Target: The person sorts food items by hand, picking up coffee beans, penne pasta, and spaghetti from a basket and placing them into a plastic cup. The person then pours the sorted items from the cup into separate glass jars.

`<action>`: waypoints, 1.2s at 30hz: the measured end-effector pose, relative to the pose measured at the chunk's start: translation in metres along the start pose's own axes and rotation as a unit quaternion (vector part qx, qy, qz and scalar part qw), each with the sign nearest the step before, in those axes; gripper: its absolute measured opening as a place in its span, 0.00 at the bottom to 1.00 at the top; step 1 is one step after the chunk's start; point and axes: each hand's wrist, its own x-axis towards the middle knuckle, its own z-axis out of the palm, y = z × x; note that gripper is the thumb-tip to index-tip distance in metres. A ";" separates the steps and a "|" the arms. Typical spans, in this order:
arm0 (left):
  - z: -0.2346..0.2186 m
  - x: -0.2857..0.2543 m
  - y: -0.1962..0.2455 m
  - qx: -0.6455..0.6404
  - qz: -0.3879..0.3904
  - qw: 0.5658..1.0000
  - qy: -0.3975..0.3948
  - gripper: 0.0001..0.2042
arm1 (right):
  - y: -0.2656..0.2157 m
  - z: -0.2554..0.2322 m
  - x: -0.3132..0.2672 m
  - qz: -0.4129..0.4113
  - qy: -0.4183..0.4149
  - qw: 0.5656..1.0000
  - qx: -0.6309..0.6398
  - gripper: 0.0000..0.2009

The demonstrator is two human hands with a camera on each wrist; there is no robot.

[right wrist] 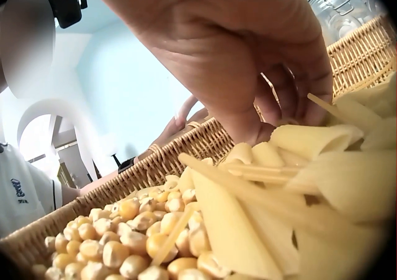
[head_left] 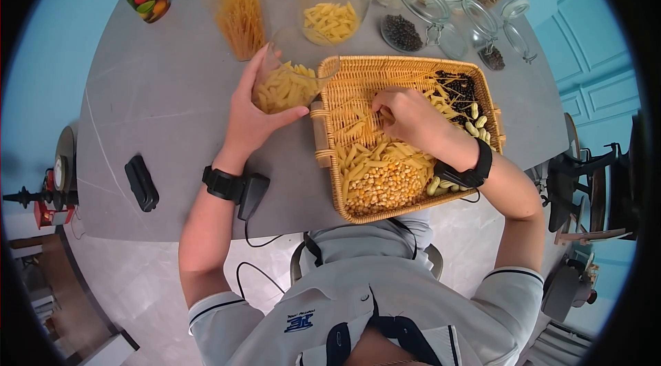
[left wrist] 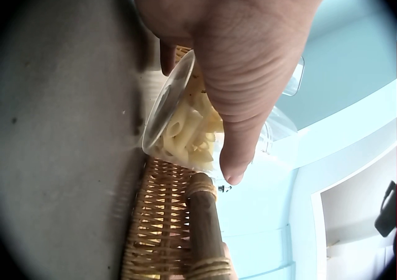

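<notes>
My left hand (head_left: 251,112) holds a clear glass container (head_left: 295,56) of penne (head_left: 284,88) just left of the wicker basket (head_left: 328,87), fingers and thumb round its sides. In the left wrist view the thumb lies along the glass, with penne (left wrist: 186,128) showing through. Inside the basket, my right hand (head_left: 413,117) reaches down with bent fingers among broken spaghetti (head_left: 354,121) and loose penne (head_left: 375,154). The right wrist view has its fingertips right at a penne piece (right wrist: 313,140); I cannot tell whether they pinch anything.
Corn kernels (head_left: 385,185), black beans (head_left: 463,90) and peanuts (head_left: 475,125) share the basket. Behind stand a spaghetti container (head_left: 241,18), a penne jar (head_left: 332,22) and smaller open jars with dark contents (head_left: 401,32). A black case (head_left: 141,183) lies at left.
</notes>
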 end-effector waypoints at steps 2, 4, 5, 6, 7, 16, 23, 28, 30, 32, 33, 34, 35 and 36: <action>0.000 0.000 0.000 0.001 0.000 1.000 0.000 0.51 | 0.006 -0.002 0.001 -0.011 0.004 1.000 -0.003 0.12; 0.000 0.000 0.001 0.001 0.000 1.000 0.001 0.51 | 0.005 -0.018 0.005 0.026 0.006 0.996 0.086 0.11; -0.001 0.000 0.002 0.001 0.000 1.000 -0.004 0.51 | 0.002 -0.031 0.008 0.046 0.007 0.990 0.130 0.10; -0.001 0.001 0.002 0.000 0.001 1.000 -0.009 0.52 | -0.002 -0.043 0.014 0.028 0.029 0.985 0.171 0.09; -0.001 0.001 0.002 0.000 0.002 1.000 -0.015 0.52 | -0.007 -0.052 0.020 0.006 0.046 0.979 0.199 0.09; -0.002 0.001 0.004 0.009 -0.004 1.000 -0.017 0.52 | -0.052 -0.054 0.091 -0.086 0.081 0.939 0.323 0.12; 0.001 0.000 0.000 -0.033 -0.007 0.999 0.001 0.51 | -0.022 -0.064 0.071 0.002 0.063 0.919 0.388 0.11; 0.002 0.000 -0.001 -0.035 -0.007 0.999 0.001 0.51 | 0.012 -0.056 0.023 0.022 -0.013 0.994 0.107 0.08; 0.001 0.000 0.000 -0.024 -0.011 1.000 -0.002 0.51 | 0.005 -0.050 0.002 0.048 -0.044 0.997 0.035 0.07; 0.000 0.000 0.000 -0.013 -0.011 1.000 -0.002 0.51 | 0.009 -0.041 -0.009 0.064 -0.008 0.997 0.034 0.07; 0.000 -0.001 0.000 -0.009 -0.009 1.000 -0.001 0.51 | 0.012 -0.035 -0.013 0.072 0.010 0.997 0.034 0.07; 0.000 -0.001 -0.001 -0.004 -0.007 1.000 0.000 0.51 | 0.015 -0.030 -0.015 0.067 0.030 0.996 0.042 0.07; 0.001 -0.001 -0.001 -0.008 -0.006 1.000 0.000 0.51 | 0.017 -0.027 -0.015 0.065 0.025 0.997 0.043 0.07; 0.001 -0.001 -0.002 -0.012 -0.004 1.000 0.000 0.51 | 0.018 -0.024 -0.015 0.063 0.020 0.997 0.044 0.07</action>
